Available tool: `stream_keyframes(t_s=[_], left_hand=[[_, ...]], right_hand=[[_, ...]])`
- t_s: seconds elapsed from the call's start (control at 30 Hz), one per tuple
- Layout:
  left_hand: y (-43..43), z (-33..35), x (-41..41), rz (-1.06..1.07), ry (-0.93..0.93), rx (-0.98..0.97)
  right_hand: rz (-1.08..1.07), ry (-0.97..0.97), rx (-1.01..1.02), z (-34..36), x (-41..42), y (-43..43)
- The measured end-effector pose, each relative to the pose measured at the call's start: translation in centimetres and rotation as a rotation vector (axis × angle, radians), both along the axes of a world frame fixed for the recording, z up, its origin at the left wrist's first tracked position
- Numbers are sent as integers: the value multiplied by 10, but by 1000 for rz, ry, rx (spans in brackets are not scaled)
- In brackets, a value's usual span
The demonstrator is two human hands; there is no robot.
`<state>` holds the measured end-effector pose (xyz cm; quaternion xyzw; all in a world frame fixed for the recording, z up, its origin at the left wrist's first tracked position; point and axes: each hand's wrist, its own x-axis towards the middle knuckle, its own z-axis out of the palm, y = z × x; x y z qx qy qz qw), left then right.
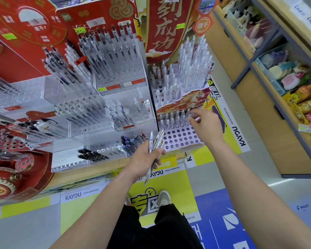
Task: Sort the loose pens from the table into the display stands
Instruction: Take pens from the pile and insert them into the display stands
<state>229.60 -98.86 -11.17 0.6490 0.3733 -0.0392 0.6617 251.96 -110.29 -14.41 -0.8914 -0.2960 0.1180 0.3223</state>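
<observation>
My left hand [145, 157] grips a bundle of several loose pens [155, 142], clear and white barrels fanning up and to the right. My right hand [204, 124] reaches over the white perforated display stand [180, 139] and pinches the top of a clear pen [193, 116] at the right end of a row standing in the stand's holes. Behind it, a taller tier [190, 69] of the same stand holds many white pens upright.
Clear acrylic pen racks [115, 72] with dark and clear pens fill the counter at left and centre, under red signboards [162, 24]. A wooden shelf unit [280, 78] with toys and boxes runs along the right. The floor below shows yellow and blue stickers.
</observation>
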Motion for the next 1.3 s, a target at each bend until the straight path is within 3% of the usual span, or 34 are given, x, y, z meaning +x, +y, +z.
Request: stream_keyframes(t_s=[0.13,0.23,0.33,0.5,0.63,0.93,1.07,1.3], left_hand=[[-2,-1,7,-33,6,19],[-4,0,15,-54,-17,20],[-6,1,19,-79,-46,25],[-5,1,20,-109,-57,11],[-8,-8,16,-150,-8,-2],[0,-21,9,-135,36,28],[5,-21,13,-109,34,39],[6,-22,18,-106,18,34]], right_hand=[[115,-40,97,28,-30,7],[357,166,106,39,-55,20],[420,291,96,39,-63,26],[352,391,128,38,-58,28],[201,444,285,41,-42,29],[-58,319,513,68,11,-5],[-142,161,396,52,22,-22],[-221,112,274,13,22,-20]])
